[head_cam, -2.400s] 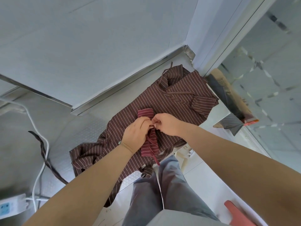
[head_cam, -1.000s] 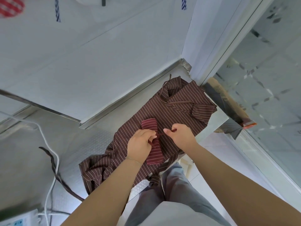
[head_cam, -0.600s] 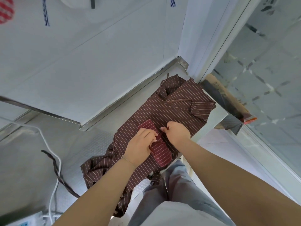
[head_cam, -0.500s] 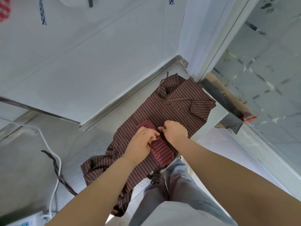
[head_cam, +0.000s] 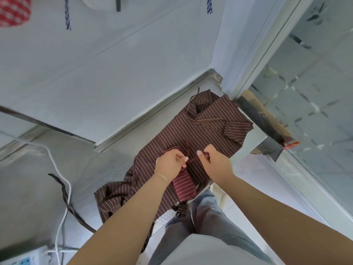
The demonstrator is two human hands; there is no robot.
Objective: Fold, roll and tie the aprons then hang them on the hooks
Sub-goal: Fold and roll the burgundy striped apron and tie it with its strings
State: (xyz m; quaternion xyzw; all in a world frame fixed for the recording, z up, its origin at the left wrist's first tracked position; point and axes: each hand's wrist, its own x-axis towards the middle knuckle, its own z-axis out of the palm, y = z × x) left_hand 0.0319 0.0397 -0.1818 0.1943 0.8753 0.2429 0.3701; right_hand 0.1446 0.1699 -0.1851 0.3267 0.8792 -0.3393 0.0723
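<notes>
A rolled red striped apron lies on top of a spread-out brown striped apron on the steel counter. My left hand and my right hand sit over the roll, each pinching a thin red tie strap that runs taut between them. One strap end sticks up past the roll. The upper part of the roll is hidden under my left hand.
A white cable and a dark strap lie on the counter at left. On the wall hang a red checked cloth and blue striped straps. A cardboard piece leans by the glass at right.
My hands have drawn apart over the roll, pulling the tie strap taut between them. The view has tilted up, showing more wall.
</notes>
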